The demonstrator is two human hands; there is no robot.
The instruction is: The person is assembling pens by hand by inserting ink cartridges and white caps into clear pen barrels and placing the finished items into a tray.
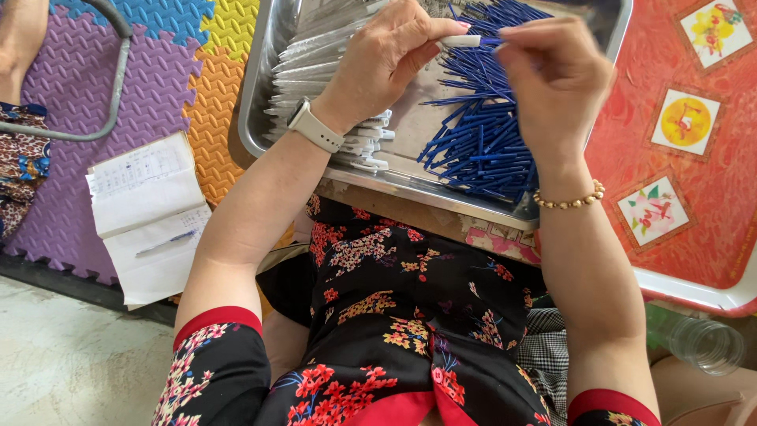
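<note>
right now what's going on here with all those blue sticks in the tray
A seated person holds a white pen barrel in the left hand, while the right hand meets its tip, apparently with a blue refill. Below the hands, a metal tray holds a pile of blue pen refills and a row of white barrels. An open notebook with a pen lies on the foam mat.

Bright interlocking foam mats [158,71] in purple, orange, yellow and blue cover the floor. Pale concrete [71,363] shows beside them. Daylight is even.
</note>
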